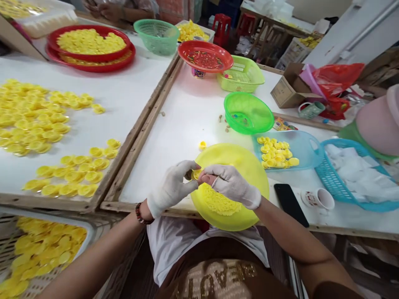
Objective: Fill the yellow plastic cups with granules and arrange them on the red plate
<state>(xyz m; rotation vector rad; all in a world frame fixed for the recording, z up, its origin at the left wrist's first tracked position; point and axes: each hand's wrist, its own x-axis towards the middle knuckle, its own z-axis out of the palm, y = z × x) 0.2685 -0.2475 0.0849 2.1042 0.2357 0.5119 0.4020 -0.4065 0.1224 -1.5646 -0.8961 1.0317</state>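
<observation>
"What's lying to the right of the right hand (229, 182)?"

"A black phone (291, 205) — and a white cup (310, 198) is resting just past it."

"Farther off, ahead and right of that hand?"

"A cardboard box (283, 93) is sitting open, a patterned mug (311, 110) is resting near it, and a red plastic bag (338, 77) is spreading beyond the mug."

"Straight ahead?"

"Red stools (222, 28) are standing — well away."

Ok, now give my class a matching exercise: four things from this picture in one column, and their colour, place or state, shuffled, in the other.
1. left hand
2. yellow dish
3. phone
4. blue basket

A. black, lying beside a printed mug
B. filled with white pieces
C. white-gloved, holding a yellow piece
D. bearing a yellow heap

Pairs: 1-C, 2-D, 3-A, 4-B
</observation>
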